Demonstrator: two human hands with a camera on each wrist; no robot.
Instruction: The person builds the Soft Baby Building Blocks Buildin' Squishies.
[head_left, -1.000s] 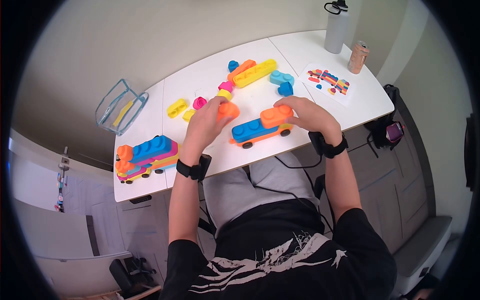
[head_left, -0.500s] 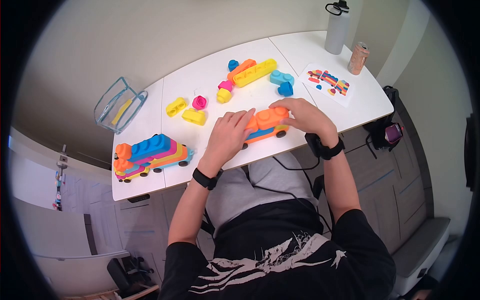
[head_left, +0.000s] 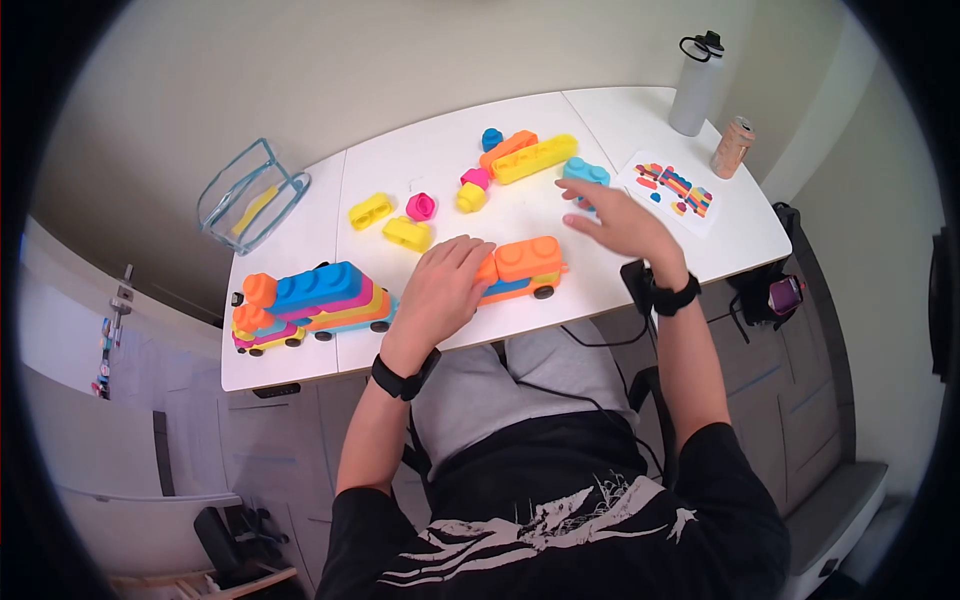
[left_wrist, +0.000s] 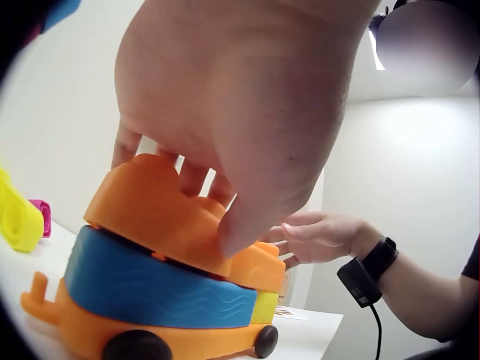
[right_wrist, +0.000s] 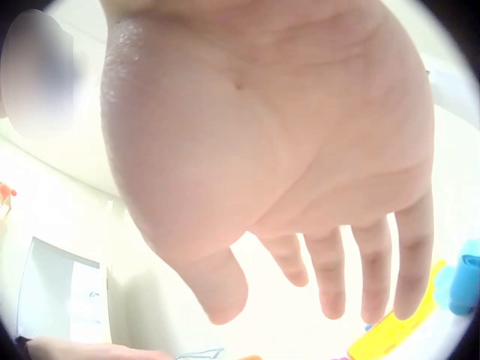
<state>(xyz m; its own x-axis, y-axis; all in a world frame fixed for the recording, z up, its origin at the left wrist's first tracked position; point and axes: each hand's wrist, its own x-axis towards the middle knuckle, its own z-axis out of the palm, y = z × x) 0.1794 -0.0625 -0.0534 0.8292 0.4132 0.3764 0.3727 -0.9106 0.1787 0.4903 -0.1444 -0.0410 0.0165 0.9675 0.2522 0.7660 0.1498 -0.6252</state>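
My left hand grips an orange block from above, thumb on the near side and fingers over the far side. That block sits slightly tilted on a blue block, with a thin gap between them. Under both is an orange wheeled base, which also carries a yellow block. A second orange block is on the wagon's right end. My right hand, fingers spread and holding nothing, hovers beyond the wagon, near a light blue block.
A built block train stands at the table's left. Loose yellow blocks, a pink block and a long yellow block lie farther back. A clear case, picture sheet, can and bottle stand around.
My left hand has brought the orange block rightward onto the wagon. My right hand has let go of the other orange block and lifted away toward the back.
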